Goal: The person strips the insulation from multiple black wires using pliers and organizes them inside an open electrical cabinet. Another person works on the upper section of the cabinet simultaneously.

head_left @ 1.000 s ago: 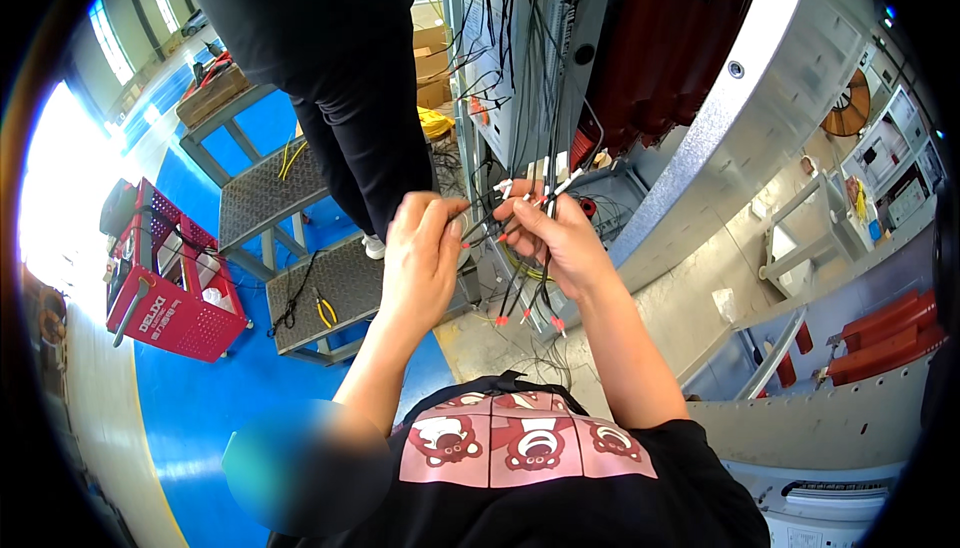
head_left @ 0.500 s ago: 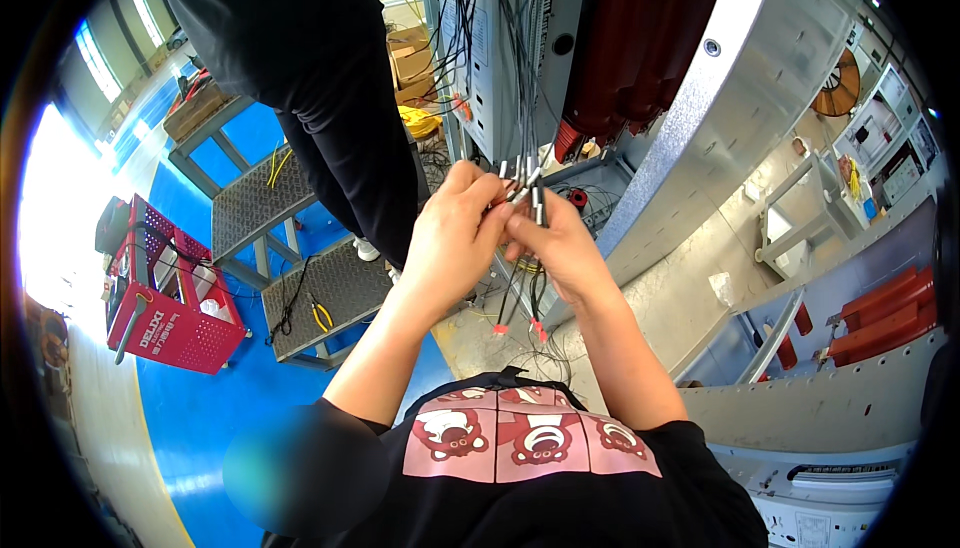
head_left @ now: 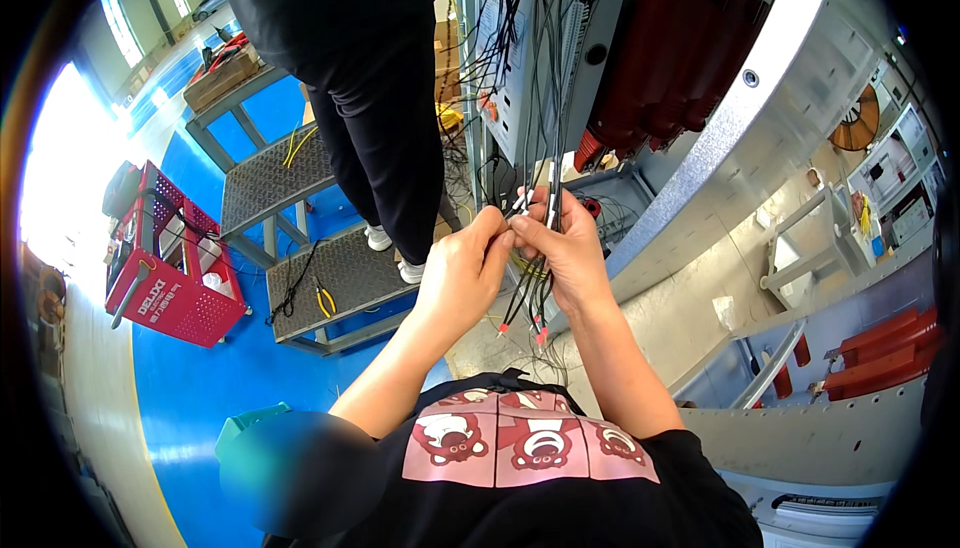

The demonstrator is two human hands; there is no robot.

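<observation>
A bundle of thin black wires (head_left: 541, 133) hangs down from the grey cabinet (head_left: 575, 68) in front of me. My right hand (head_left: 565, 248) is closed around the bundle, and red-tipped wire ends (head_left: 541, 335) dangle below it. My left hand (head_left: 462, 263) is closed in a pinch at the right thumb, on what looks like a wire; the fingers mostly hide it. Small white sleeves (head_left: 521, 200) sit on wires just above the fingertips.
At left, a person in dark trousers (head_left: 385, 138) stands on a metal step platform (head_left: 350, 298) holding yellow-handled pliers (head_left: 325, 300). A red tool cart (head_left: 175, 293) stands further left. The cabinet's metal edge (head_left: 720, 118) rises at right; dark red cylinders (head_left: 660, 58) are inside.
My view has shifted, so the surroundings sit farther right. Fewer white sleeves show at my fingers, and the wires now run straighter through the right hand. Both hands stay close together.
</observation>
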